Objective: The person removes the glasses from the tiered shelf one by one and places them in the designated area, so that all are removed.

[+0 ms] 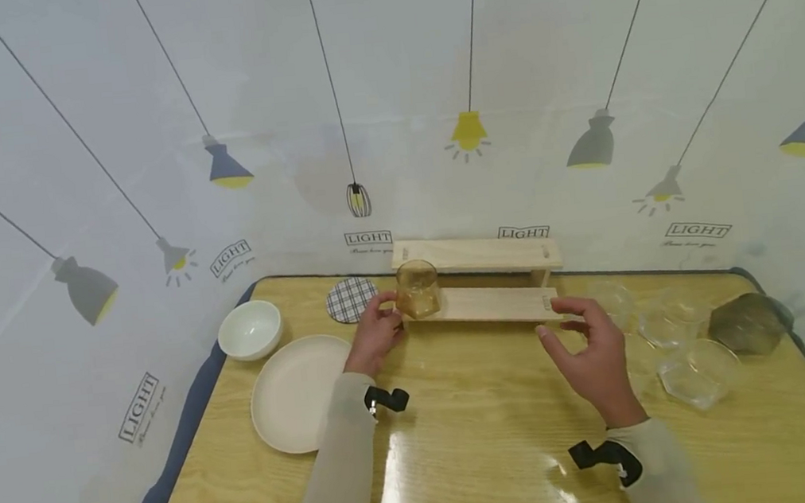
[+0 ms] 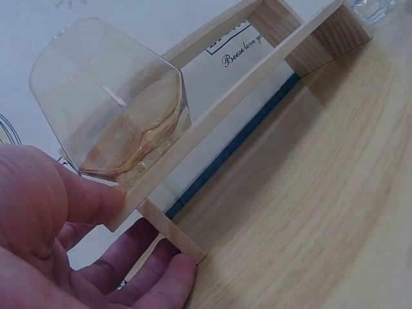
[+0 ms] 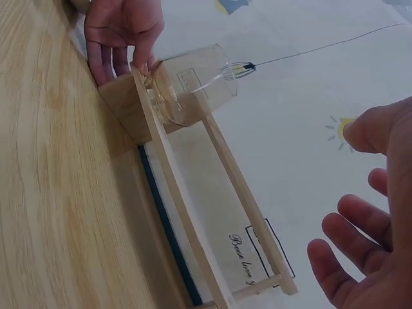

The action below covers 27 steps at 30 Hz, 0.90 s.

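A two-step wooden shelf (image 1: 489, 305) stands at the back of the table against the wall. On the left end of its lower step sits an amber glass cup (image 1: 418, 290), upright. My left hand (image 1: 374, 338) grips that same end, the thumb (image 2: 96, 201) at the step's edge by the cup and the fingers curled below against the side leg (image 2: 172, 233). Near the shelf's right end hovers my right hand (image 1: 595, 358), fingers loosely bent and spread, holding nothing. In the right wrist view its fingers (image 3: 360, 225) are apart from the wood.
Several clear glasses (image 1: 697, 373) and a dark hexagonal piece (image 1: 750, 323) stand on the right of the table. At left are a white bowl (image 1: 250, 330), a cream plate (image 1: 300, 396) and a round checked coaster (image 1: 352, 300). A wall (image 1: 400, 60) printed with lamps rises behind.
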Each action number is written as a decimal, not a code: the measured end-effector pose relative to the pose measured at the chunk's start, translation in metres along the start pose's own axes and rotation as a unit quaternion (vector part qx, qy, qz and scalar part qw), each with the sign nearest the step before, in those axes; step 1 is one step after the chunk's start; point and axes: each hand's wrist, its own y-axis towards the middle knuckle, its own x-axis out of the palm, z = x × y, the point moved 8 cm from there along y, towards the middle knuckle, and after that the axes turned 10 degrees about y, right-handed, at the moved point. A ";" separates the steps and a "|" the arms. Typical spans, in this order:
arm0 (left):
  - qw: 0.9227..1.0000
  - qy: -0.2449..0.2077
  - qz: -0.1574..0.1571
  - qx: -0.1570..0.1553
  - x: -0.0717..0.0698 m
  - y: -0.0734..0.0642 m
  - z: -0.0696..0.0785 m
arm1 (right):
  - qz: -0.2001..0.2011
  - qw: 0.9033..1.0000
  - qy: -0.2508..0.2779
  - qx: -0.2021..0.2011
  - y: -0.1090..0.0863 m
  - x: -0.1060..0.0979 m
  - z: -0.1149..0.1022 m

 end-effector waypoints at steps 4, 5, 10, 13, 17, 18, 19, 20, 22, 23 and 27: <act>1.000 0.003 -0.003 0.004 0.001 0.001 0.002 | -0.008 1.000 0.019 0.018 0.005 0.023 0.005; 1.000 0.004 -0.003 0.004 0.001 0.001 0.002 | -0.011 0.999 0.026 0.023 0.007 0.029 0.006; 1.000 0.004 0.000 0.004 0.000 0.000 0.001 | -0.041 0.997 0.043 0.048 0.016 0.064 0.011; 1.000 0.000 0.002 0.006 0.000 -0.001 0.001 | -0.065 0.995 0.040 0.066 0.022 0.087 0.015; 1.000 0.001 0.005 0.006 0.001 -0.001 -0.001 | -0.096 0.987 0.052 0.118 0.028 0.117 0.024; 1.000 0.002 0.006 0.005 0.002 -0.001 -0.002 | -0.101 0.984 0.055 0.133 0.029 0.124 0.027; 1.000 0.004 0.006 0.006 0.002 -0.001 -0.002 | -0.106 0.982 0.057 0.148 0.031 0.130 0.030; 1.000 0.004 0.006 0.006 0.003 -0.001 -0.002 | -0.111 0.979 0.060 0.161 0.033 0.137 0.032; 1.000 0.002 0.007 0.011 0.004 -0.001 0.000 | -0.120 0.974 0.066 0.180 0.037 0.149 0.034; 1.000 0.001 0.007 0.013 0.004 -0.001 0.000 | -0.124 0.972 0.066 0.186 0.040 0.156 0.036; 1.000 -0.001 0.014 0.020 0.001 -0.002 0.002 | -0.139 0.968 0.065 0.196 0.049 0.179 0.038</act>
